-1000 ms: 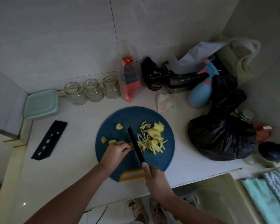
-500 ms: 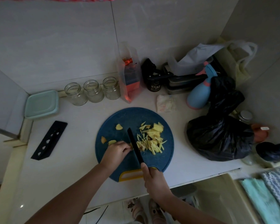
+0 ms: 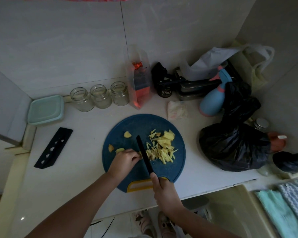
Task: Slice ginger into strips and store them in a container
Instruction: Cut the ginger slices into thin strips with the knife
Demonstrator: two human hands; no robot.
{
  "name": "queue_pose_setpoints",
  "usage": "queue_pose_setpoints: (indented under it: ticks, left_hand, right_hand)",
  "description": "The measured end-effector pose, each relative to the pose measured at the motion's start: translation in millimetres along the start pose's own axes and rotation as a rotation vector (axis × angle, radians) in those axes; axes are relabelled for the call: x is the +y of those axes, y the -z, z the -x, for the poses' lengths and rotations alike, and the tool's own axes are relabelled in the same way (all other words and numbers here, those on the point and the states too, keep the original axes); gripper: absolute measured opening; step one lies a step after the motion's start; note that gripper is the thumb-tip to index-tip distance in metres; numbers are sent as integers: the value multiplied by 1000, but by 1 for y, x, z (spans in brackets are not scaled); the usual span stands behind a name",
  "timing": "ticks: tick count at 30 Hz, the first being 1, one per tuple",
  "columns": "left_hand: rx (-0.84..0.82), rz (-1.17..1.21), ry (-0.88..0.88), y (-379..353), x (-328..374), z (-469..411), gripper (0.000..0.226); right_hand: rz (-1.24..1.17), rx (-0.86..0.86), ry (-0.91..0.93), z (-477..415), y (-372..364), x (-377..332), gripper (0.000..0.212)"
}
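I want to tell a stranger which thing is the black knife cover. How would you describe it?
Start at the round blue cutting board in the middle of the white counter. Left of it, apart from the board and in front of the mint-lidded box, lies the knife cover. It alone is a flat black strip with a row of small holes.

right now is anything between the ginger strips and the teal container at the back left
Yes: the knife in the right hand lies along the ginger strips' left side, and the left hand holds a ginger piece just beyond it. The teal container sits past the board's edge.
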State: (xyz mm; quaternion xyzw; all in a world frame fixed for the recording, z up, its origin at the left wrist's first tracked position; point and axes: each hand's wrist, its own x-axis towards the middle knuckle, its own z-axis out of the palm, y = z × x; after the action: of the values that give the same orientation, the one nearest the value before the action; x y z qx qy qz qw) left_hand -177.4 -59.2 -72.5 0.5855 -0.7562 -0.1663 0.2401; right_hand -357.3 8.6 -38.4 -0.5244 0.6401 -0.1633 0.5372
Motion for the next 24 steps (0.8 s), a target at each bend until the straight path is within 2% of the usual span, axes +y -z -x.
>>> queue_pose_setpoints:
  ticks: [4,18,24]
  left_hand:
    - [-8,-2,8,0,0,0,13]
    - [-13,-25,31,1,1,-1,10]
    - [-61,-137,-48,4,0,-4,13]
  right_hand:
    - [-45,5,-12,1,-1,1,54]
    - [20,2,18,5,-1,1,54]
    - [44,-2,1,5,-3,-2,55]
